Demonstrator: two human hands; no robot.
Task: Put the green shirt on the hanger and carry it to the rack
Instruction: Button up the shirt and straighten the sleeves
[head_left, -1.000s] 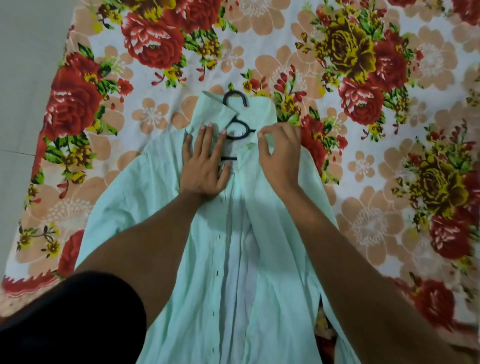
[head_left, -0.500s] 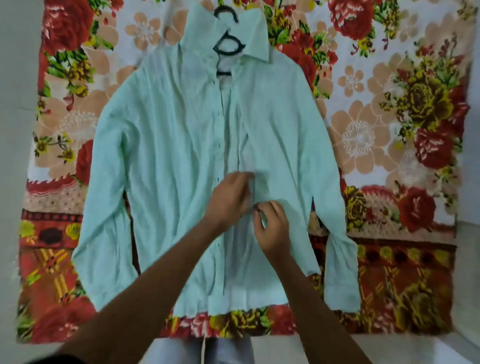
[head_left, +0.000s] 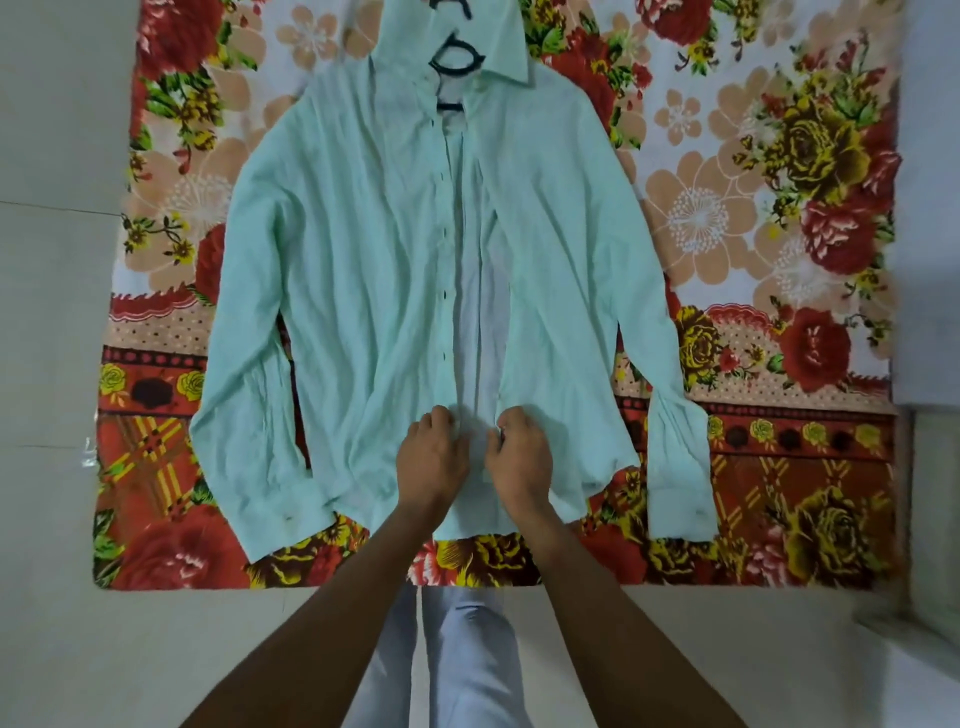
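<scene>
The pale green shirt (head_left: 358, 260) lies flat, front up and sleeves spread, on a floral cloth. A black hanger (head_left: 456, 58) sits inside its collar; only the neck loop and part of the hook show. The front is open along the middle, with a lighter strip between the two edges. My left hand (head_left: 434, 457) pinches the left front edge near the hem. My right hand (head_left: 519, 457) pinches the right front edge beside it. The two hands are a few centimetres apart.
The floral cloth (head_left: 779, 208) covers a rectangle on the pale floor (head_left: 52, 312). My legs in light trousers (head_left: 467, 649) stand at the cloth's near edge. A pale wall or fitting (head_left: 930, 208) borders the right side.
Both hands have moved from the collar down the shirt front to the hem. The view has pulled back, so the whole shirt shows.
</scene>
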